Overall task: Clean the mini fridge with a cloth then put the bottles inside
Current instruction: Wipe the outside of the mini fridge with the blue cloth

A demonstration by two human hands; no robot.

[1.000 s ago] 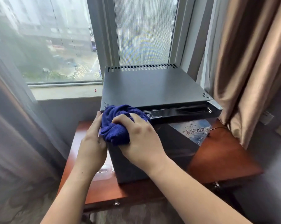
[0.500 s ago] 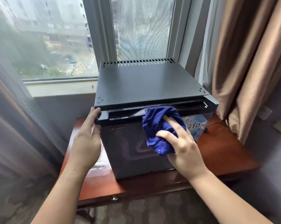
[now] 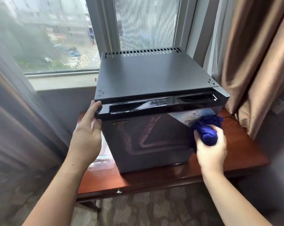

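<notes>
Since half a second ago, the cloth (image 3: pixel 206 132) has slid from the middle of the door to its right edge, carried there by the right hand (image 3: pixel 211 152), while the left hand (image 3: pixel 87 137) has stayed at the left front corner.

Farthest left hangs a sheer grey curtain (image 3: pixel 15 128), and behind it a window (image 3: pixel 48 38) looks out on hazy buildings. The left hand lies against the mini fridge (image 3: pixel 154 75) with its fingers straight, the fingertips touching the glossy trim at the top of the door and the palm against the left side; it holds nothing. Just below that hand, on the desk (image 3: pixel 245 154), sits something clear and shiny (image 3: pixel 102 162), perhaps plastic, too hidden by the wrist to identify.

The mini fridge stands upright on the desk with its door closed, matte black on top with a row of vent slots along the back edge, and a dark reflective front. A pale printed sticker (image 3: pixel 185 117) sits at the upper right of the door. The dark blue cloth is bunched into a wad and pressed against the door's right edge, partly covering the sticker. The right hand grips it, fingers curled round the wad; this part is motion-blurred.

A brown curtain (image 3: pixel 252 62) hangs at the far right, and patterned carpet (image 3: pixel 146 207) shows below the desk.
</notes>
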